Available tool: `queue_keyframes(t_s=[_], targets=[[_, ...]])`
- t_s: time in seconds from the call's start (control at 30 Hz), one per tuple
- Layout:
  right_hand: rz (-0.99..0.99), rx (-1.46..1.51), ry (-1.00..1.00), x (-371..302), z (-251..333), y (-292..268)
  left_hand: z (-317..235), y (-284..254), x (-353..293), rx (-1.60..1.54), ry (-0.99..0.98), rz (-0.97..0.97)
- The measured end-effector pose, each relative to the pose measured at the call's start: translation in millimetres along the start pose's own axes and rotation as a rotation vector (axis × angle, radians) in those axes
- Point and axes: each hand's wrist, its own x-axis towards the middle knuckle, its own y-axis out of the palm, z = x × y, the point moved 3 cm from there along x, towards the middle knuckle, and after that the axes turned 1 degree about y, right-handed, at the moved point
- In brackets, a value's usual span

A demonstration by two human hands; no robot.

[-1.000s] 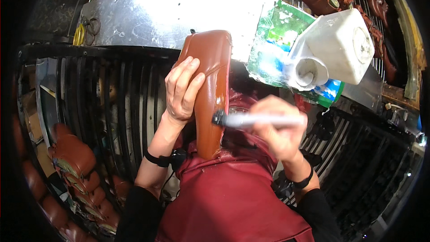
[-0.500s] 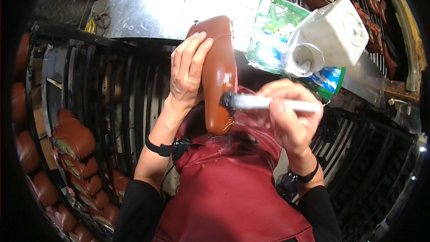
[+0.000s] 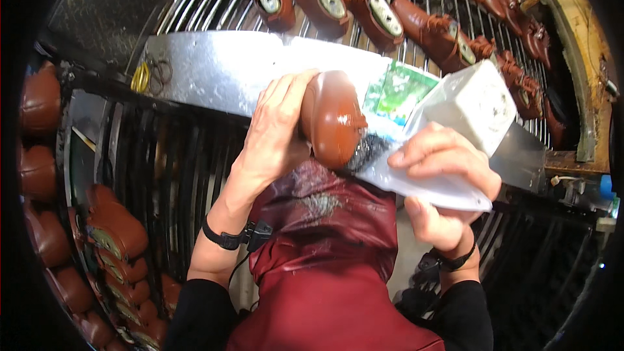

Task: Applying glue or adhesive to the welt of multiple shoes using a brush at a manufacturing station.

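Observation:
A glossy brown leather shoe upper (image 3: 335, 120) is held in front of me, its rounded end toward me. My left hand (image 3: 276, 123) is closed around its left side. A brush (image 3: 422, 188) with a flat white handle and dark bristles is gripped in my right hand (image 3: 452, 172). Its bristles touch the lower right edge of the shoe, where the leather shines wet. The far end of the shoe is hidden from view. Below it, my dark red apron (image 3: 325, 292) has a pale worn patch.
Beyond the shoe lies a metal sheet (image 3: 214, 68) with a yellow loop (image 3: 140, 78) at its left end. A white plastic container (image 3: 471, 107) stands by a green printed sheet (image 3: 406, 91). Brown shoes (image 3: 328, 3) sit on the barred rack behind; more shoes (image 3: 117, 224) are stacked at left.
The shoe has tipped so its rounded end faces me more. The brush has turned and moved to its lower right edge. The view has shifted, showing more of the rack behind.

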Motion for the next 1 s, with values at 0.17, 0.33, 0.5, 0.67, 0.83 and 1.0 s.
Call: queue_keyframes(t_s=[0.17,0.33,0.5,0.67,0.83,1.0], targets=[[-0.109,0.015,0.098,3,-70,-7,19,-12,31,-0.375,-0.012,0.097],[-0.435,-0.035,0.474,-75,-92,-7,87,24,7,-0.991,-0.395,-0.091],[-0.922,-0.111,0.469,-127,-62,-20,73,14,-67,-1.184,-0.303,-0.227],[-0.924,-0.238,0.673,-137,-85,-6,59,43,-126,-1.237,-0.587,-0.166],[-1.027,0.411,0.817,-139,-73,-20,45,40,-139,-1.137,-0.604,-0.025],[-0.774,0.721,0.736,-105,-71,-14,24,34,-128,-1.242,-0.639,0.039]])
